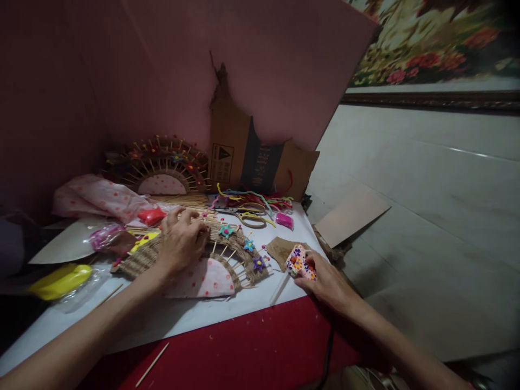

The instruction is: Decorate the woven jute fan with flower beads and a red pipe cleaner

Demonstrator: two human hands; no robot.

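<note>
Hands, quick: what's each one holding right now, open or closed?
Left hand: palm down on the woven fan, fingers bent over its rim; a grip cannot be told.
Right hand: closed on a small flower-patterned tool.

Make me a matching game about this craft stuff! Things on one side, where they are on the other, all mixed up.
Things:
1. woven fan
2. dotted tool
3. scissors
4. yellow bag

Places:
A. farthest left
B. under the left hand
C. held in the right hand
D. by the coloured cords, behind the fan

Pairs: 1-B, 2-C, 3-D, 4-A
</note>
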